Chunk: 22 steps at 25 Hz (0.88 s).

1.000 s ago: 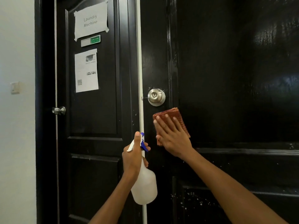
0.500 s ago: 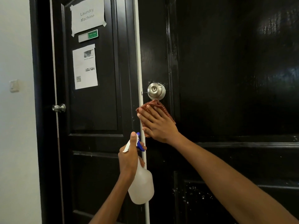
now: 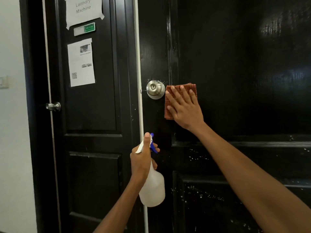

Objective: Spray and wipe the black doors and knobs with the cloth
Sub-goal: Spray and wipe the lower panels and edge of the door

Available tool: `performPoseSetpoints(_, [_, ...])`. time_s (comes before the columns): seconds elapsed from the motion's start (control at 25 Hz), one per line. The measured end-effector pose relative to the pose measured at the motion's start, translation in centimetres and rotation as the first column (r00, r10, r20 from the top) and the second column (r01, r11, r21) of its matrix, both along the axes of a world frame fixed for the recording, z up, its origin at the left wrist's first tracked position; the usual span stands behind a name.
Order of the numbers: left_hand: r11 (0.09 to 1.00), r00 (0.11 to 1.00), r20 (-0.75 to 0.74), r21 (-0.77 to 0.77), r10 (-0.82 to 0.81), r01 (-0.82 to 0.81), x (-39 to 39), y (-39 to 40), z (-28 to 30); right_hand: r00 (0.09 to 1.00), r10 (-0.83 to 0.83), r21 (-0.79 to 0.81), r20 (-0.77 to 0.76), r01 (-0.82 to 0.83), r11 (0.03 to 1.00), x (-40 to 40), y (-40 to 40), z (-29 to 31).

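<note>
Two black doors side by side, one hand wiping and one hand holding a spray bottle.

On the right door (image 3: 235, 64), the right hand (image 3: 186, 109) lies flat with fingers straight and spread, pressing a reddish-brown cloth (image 3: 170, 105) against the glossy panel just right of the silver knob (image 3: 155, 89); the cloth's left edge sits just beside the knob's plate. Lower and nearer, the left hand (image 3: 143, 158) grips the neck of a white spray bottle (image 3: 153, 189), thumb up along its top, fingers curled round the blue trigger. White droplets speckle the right door's lower panels. The left door (image 3: 94, 106) carries a "Laundry Machine" sign (image 3: 84, 9), a green-and-grey label (image 3: 84, 29), a printed sheet (image 3: 81, 63) and its own knob (image 3: 53, 106) at its left edge. A pale wall (image 3: 11, 132) stands at far left.
</note>
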<state>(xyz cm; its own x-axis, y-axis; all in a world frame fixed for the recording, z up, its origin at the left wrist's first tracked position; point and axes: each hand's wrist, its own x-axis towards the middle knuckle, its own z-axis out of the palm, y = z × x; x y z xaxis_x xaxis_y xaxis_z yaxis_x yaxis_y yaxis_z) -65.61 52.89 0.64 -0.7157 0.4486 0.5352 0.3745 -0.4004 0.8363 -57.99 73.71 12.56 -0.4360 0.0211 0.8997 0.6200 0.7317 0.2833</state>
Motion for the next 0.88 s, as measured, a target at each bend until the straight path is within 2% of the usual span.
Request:
performPoseSetpoints(0.08, [1.0,1.0,0.014,-0.001,0.017,-0.017,-0.1,0.2,-0.2,0.992,0.013,-0.098,-0.129,-0.026,0.995,-2.0,-1.5,0.3])
performPoseSetpoints(0.16, [0.999,0.999,0.02,0.015,0.034,-0.034,-0.4,0.0,-0.3,0.989,0.014,-0.114,-0.148,-0.031,0.993,-3.9,-2.3,-3.2])
performPoseSetpoints(0.24, [0.997,0.998,0.026,0.034,0.064,-0.065,-0.8,-0.7,-0.3,0.999,0.054,-0.007,0.003,-0.054,0.999,-5.1,-3.0,-7.7])
performPoseSetpoints(0.32, [0.996,0.996,0.033,0.032,0.086,-0.087,-1.5,-1.5,-0.4,0.983,0.07,0.066,0.171,-0.083,0.994,-6.2,-3.2,-8.6])
performPoseSetpoints(0.52, [0.992,0.992,0.015,0.023,0.127,-0.127,-3.0,-2.5,-0.1,0.948,0.007,0.144,0.317,-0.056,0.988,-8.2,-4.3,-0.7])
performPoseSetpoints(0.68, [0.993,0.993,0.023,0.028,0.114,-0.115,-3.3,-2.3,0.2,0.96,0.009,0.144,0.281,-0.052,0.988,-7.4,-4.0,-1.6])
performPoseSetpoints(0.88, [0.998,0.998,0.026,0.0,0.061,-0.061,-1.8,-0.9,-0.7,0.992,0.015,0.071,0.123,-0.024,0.997,-1.6,-0.7,-3.3])
